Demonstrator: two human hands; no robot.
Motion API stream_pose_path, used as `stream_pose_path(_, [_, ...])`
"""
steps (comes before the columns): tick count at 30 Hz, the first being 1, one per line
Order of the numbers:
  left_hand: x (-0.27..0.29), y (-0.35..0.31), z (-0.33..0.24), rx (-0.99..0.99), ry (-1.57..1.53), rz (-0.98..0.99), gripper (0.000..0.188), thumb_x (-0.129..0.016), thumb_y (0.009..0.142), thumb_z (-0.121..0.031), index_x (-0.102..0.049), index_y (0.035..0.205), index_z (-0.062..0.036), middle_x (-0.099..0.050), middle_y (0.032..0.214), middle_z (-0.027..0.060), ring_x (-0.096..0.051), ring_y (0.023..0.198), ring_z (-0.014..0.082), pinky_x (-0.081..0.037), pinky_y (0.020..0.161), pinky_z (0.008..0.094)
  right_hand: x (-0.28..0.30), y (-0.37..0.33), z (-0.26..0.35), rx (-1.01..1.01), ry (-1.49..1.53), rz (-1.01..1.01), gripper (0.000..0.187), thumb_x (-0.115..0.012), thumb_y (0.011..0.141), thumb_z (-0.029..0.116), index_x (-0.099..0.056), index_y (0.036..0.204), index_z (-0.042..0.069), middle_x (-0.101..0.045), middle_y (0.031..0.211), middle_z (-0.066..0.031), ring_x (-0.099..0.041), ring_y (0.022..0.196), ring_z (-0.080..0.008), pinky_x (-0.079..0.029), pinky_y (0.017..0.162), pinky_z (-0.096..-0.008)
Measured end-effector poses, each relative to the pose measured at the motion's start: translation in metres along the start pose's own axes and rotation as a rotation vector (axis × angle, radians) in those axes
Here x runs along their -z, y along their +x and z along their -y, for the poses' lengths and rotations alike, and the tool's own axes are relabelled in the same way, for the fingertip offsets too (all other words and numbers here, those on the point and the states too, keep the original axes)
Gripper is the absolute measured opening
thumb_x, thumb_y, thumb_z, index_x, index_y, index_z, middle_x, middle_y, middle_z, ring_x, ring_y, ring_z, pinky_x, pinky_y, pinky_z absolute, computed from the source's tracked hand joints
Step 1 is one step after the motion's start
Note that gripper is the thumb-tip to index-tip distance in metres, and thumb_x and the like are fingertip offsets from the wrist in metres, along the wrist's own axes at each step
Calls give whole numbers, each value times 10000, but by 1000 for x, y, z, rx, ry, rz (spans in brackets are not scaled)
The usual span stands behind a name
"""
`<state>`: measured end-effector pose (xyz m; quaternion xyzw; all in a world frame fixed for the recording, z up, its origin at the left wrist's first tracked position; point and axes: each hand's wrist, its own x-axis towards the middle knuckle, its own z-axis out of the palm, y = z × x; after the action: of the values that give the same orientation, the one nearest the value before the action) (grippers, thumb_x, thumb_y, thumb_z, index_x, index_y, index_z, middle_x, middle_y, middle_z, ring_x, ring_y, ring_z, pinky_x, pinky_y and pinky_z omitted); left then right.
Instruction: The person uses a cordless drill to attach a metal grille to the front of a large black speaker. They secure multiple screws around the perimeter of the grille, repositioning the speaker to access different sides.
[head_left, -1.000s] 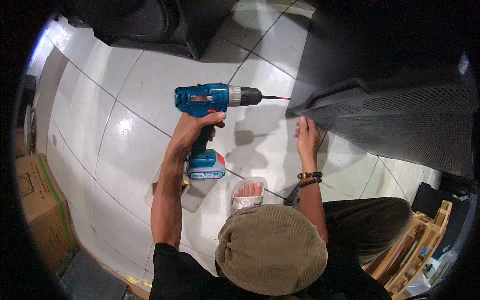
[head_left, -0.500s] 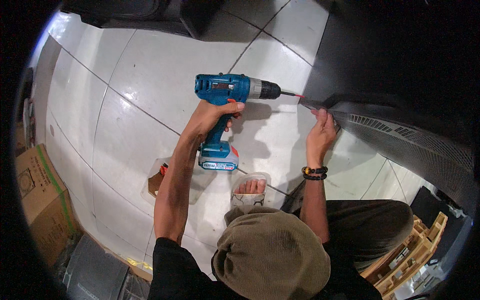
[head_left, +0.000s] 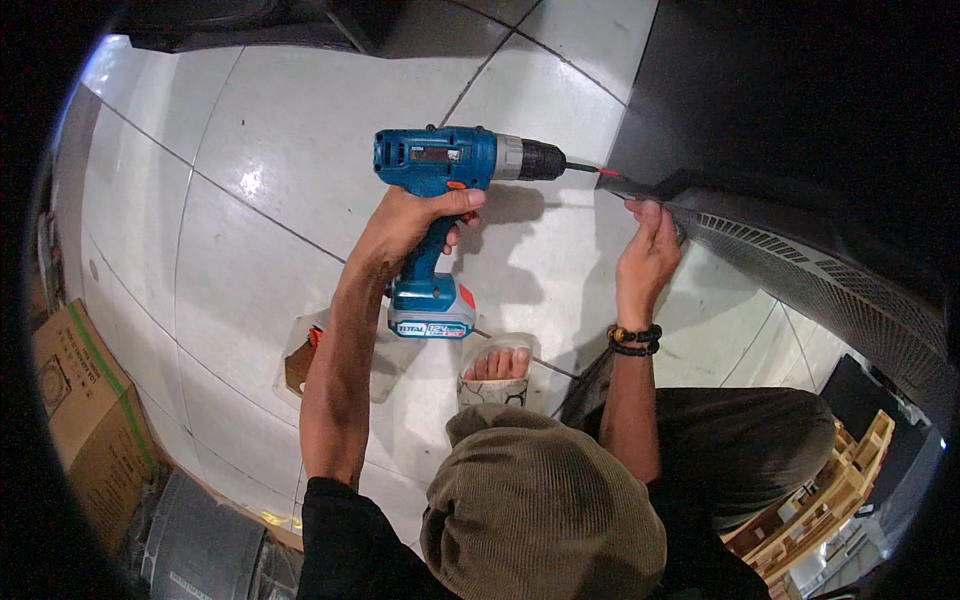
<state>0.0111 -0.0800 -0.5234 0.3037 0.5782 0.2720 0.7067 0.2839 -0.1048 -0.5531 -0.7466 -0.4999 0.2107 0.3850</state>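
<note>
My left hand point(head_left: 420, 220) is wrapped around the grip of a blue cordless drill point(head_left: 440, 158), with the thumb lying across its upper side. The drill lies sideways in view, its chuck facing right. A long dark screwdriver bit point(head_left: 585, 167) with a red section extends from the chuck to the near corner of a large black speaker cabinet point(head_left: 760, 110). Whether the tip sits in a screw is too small to tell. At that corner, my right hand point(head_left: 648, 250) pinches the edge of the perforated metal grille point(head_left: 790, 262). Dark beaded bracelets circle the right wrist.
White floor tiles point(head_left: 280, 130) spread beneath. A clear plastic container point(head_left: 298, 372) with brown and red contents lies beside my left forearm. Cardboard box point(head_left: 95, 410) and grey speaker point(head_left: 200, 540) stand at left. Another black cabinet point(head_left: 270, 28) is at the far side; a wooden frame point(head_left: 830, 500) at lower right.
The view has shifted slightly. The drill has edged towards the cabinet, its bit tip now overlapping the corner a little more. Both hands keep their holds.
</note>
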Motion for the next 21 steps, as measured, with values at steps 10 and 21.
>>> stream_pose_path(10, [22, 33, -43, 115, 133, 254, 428, -700, 815, -411, -559, 992, -48, -642, 804, 79, -567, 567, 64, -485, 488, 186, 1, -2, -3, -41, 14, 0, 376, -456, 990, 307, -643, 957, -18, -694, 918, -109, -621, 849, -223, -450, 805, -336])
stream_pose_path(21, [39, 61, -33, -167, 436, 266, 459, -773, 743, -436, -636, 939, -45, -667, 805, 82, -619, 618, 98, -543, 598, 233, 1, -2, 4, -55, -10, 12, 360, -437, 1000, 297, -631, 995, -7, -695, 935, -85, -610, 854, -199, -445, 800, -322])
